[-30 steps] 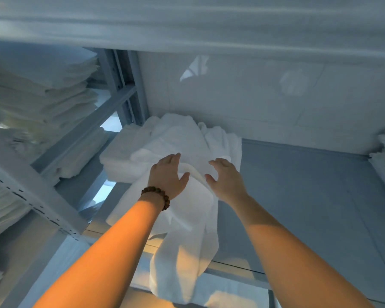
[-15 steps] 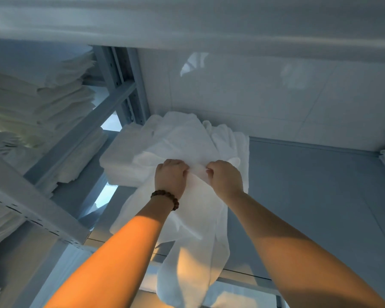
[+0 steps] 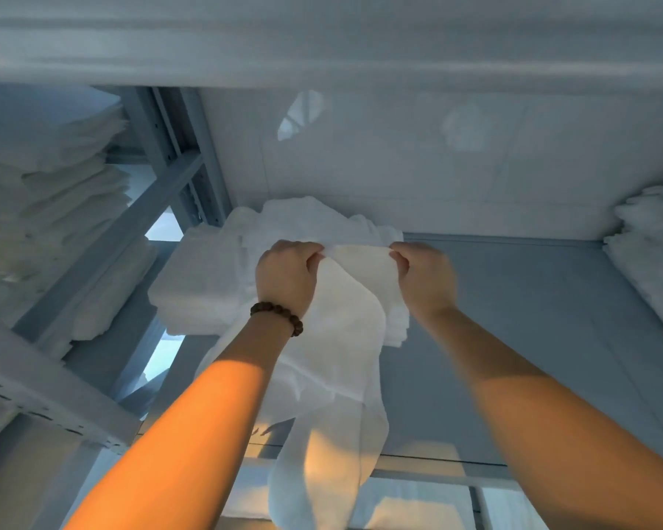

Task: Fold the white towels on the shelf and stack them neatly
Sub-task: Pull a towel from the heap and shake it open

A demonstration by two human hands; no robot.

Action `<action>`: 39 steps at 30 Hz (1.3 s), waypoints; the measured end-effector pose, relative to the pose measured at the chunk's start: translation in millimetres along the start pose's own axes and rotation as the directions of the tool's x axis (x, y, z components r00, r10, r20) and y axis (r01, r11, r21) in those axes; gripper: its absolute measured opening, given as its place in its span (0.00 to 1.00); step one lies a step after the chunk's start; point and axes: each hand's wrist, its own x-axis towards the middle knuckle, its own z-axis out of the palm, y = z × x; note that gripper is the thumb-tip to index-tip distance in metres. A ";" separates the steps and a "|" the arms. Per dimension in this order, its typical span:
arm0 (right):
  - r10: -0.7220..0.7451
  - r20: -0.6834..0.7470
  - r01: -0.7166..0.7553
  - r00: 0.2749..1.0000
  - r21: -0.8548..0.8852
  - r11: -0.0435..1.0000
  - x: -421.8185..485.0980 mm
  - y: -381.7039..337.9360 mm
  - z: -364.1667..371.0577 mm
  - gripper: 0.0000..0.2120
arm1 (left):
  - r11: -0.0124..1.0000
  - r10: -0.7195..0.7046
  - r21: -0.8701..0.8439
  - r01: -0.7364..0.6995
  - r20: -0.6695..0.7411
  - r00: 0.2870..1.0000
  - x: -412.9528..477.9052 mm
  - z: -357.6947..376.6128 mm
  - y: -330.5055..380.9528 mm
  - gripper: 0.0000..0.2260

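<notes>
A loose white towel (image 3: 341,338) hangs from both my hands and trails down over the front edge of the grey shelf (image 3: 532,338). My left hand (image 3: 286,277), with a bead bracelet at the wrist, pinches the towel's top edge on the left. My right hand (image 3: 425,277) pinches the same edge on the right, so the edge is stretched between them. Behind the hands lies a heap of white towels (image 3: 215,285) on the shelf's back left, partly folded at the left and crumpled at the back.
Stacks of folded white towels (image 3: 54,177) fill the neighbouring shelf bay at the left, behind grey metal uprights (image 3: 180,158). More white towels (image 3: 655,242) lie at the right edge. A white wall closes the back, and an upper shelf board runs overhead.
My hands went from open above the towel to pinching its top edge, then moved apart and lifted it, spreading the edge between them.
</notes>
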 end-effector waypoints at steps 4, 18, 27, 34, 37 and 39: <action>0.001 -0.065 -0.001 0.998 0.000 1.000 -0.2 13.8 -29.9 0.09 | 0.999 0.035 -0.014 -0.035 -0.009 0.999 -0.9 -2.6 26.8 0.07; 0.039 -0.112 -0.047 0.993 -0.067 0.997 -16.7 170.6 -165.0 0.09 | 0.996 0.064 -0.052 -0.066 -0.036 0.997 -23.9 70.0 213.0 0.06; 0.085 -0.169 -0.103 0.982 -0.101 0.990 -40.6 277.6 -242.7 0.09 | 0.992 0.111 -0.058 -0.111 0.008 0.994 -44.6 132.4 326.7 0.06; 0.159 -0.211 -0.193 0.964 -0.151 0.969 -62.0 325.2 -267.7 0.08 | 0.986 0.161 -0.070 -0.154 0.111 0.981 -48.0 170.4 362.4 0.07; 0.238 -0.180 -0.268 0.954 -0.166 0.949 -73.0 341.2 -267.3 0.09 | 0.987 0.160 -0.069 -0.149 0.205 0.966 -55.8 185.0 360.6 0.08; 0.290 -0.134 -0.315 0.948 -0.236 0.919 -81.3 347.7 -262.0 0.09 | 0.989 0.146 -0.064 -0.133 0.283 0.948 -61.2 193.0 353.1 0.08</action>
